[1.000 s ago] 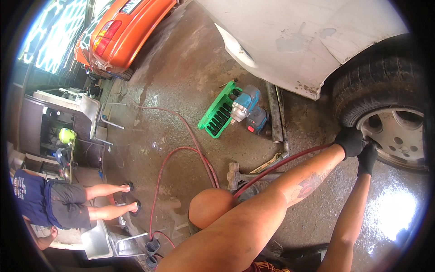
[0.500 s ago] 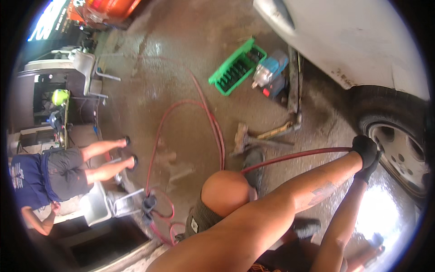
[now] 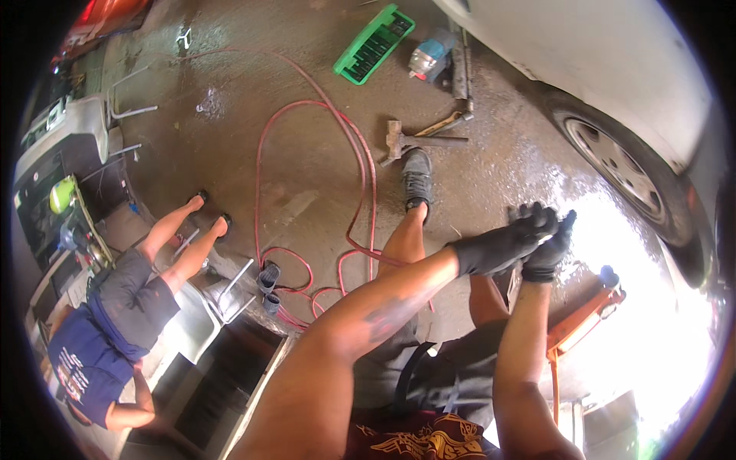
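My left hand (image 3: 525, 238) and my right hand (image 3: 548, 253), both in black gloves, meet in front of me, away from the wheel (image 3: 617, 169) of the white car. The left hand's fingers are curled in against the right. One finger of the right hand points out; its others are partly hidden behind the left. A small pale spot shows between them, too small to name. A red hose (image 3: 360, 153) loops over the floor and passes under my left forearm; where it ends is unclear.
Ahead lie a hammer (image 3: 393, 140), a green case of sockets (image 3: 374, 46) and a blue cordless impact wrench (image 3: 431, 55). An orange floor jack (image 3: 579, 326) stands at the right. On the left, a person in a navy shirt (image 3: 92, 360) sits on a white chair (image 3: 195, 326).
Both hands have drawn back from the wheel toward me and come together. The hose that ran to them at the wheel has dropped below my left forearm. My view has shifted.
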Demonstrator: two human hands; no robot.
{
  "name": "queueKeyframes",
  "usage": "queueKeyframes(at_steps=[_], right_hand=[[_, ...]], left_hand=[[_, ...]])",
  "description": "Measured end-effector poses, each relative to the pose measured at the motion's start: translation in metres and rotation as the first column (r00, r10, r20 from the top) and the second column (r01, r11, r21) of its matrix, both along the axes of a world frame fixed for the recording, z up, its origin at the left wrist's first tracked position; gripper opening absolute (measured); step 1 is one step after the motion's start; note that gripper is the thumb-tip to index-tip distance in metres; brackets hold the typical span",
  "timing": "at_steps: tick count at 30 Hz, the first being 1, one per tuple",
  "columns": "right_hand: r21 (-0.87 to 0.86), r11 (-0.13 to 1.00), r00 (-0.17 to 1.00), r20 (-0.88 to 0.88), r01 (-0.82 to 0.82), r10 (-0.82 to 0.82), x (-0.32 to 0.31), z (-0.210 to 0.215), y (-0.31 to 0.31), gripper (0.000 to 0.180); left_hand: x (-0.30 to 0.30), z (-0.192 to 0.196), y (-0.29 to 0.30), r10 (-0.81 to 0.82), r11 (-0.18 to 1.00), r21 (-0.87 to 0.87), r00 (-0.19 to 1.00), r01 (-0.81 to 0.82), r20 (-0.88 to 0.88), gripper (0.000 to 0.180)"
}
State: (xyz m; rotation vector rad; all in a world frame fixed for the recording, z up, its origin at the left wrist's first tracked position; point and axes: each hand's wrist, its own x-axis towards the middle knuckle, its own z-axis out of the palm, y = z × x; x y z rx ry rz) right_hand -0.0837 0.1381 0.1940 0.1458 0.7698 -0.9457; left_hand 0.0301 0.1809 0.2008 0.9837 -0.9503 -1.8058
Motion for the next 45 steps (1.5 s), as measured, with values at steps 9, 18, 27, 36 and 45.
queueKeyframes(at_steps=[9, 18, 27, 36, 45], right_hand=[[0.126, 0.977, 0.981, 0.112, -0.174, 0.160, 0.004, 0.055, 0.030, 0.058], [0.160, 0.890, 0.686, -0.584, -0.426, 0.434, -0.023, 0.060, 0.050, 0.034], [0.168, 0.864, 0.871, -0.049, -0.476, 0.489, -0.054, 0.064, 0.073, 0.033], [0.329, 0.803, 0.797, -0.191, -0.498, 0.573, -0.044, 0.087, 0.087, 0.031], [0.021, 0.820, 0.618, -0.646, -0.572, 0.447, -0.066, 0.085, 0.116, 0.033]], left_hand=[[0.025, 0.080, 0.049, -0.021, 0.659, 0.652, 0.876, 0.374, -0.481, 0.052], [-0.038, 0.089, 0.077, 0.113, 0.975, 0.140, 0.931, -0.171, 0.348, 0.031], [-0.048, 0.110, 0.097, -0.273, 0.933, 0.347, 0.820, 0.098, 0.503, 0.030], [-0.055, 0.121, 0.103, -0.503, 0.815, 0.565, 0.643, 0.130, 0.577, 0.027], [-0.047, 0.085, 0.088, -0.046, 0.989, 0.144, 0.856, -0.034, 0.516, 0.031]])
